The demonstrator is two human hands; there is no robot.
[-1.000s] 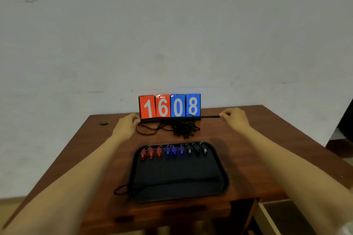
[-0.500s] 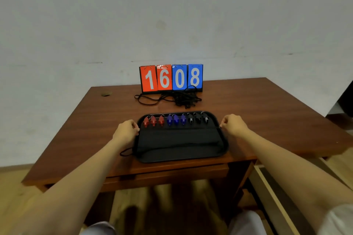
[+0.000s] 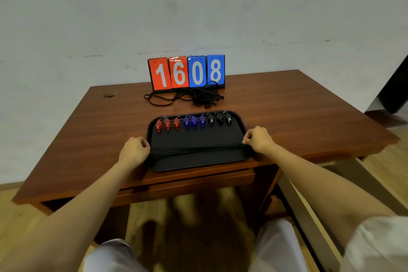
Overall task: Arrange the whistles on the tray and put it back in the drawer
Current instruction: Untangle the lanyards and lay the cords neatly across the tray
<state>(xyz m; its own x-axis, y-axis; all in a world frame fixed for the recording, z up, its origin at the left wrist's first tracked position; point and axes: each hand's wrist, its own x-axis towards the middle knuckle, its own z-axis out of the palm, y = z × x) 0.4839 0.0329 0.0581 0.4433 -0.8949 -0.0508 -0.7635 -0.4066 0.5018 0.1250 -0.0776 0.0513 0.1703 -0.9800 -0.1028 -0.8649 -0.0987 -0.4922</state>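
While the tray [image 3: 196,162] sat on the desk [image 3: 88,139], nine whistles [image 3: 193,121] lined its 12 o'clock rim: red, blue, black. Left hand [image 3: 133,150] and right hand [image 3: 257,139] pinched a black cord [image 3: 194,150] stretched across it; feet below were blurred.

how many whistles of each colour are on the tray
red whistles: 3
blue whistles: 3
black whistles: 3
total: 9, all in one row along the far edge of the tray
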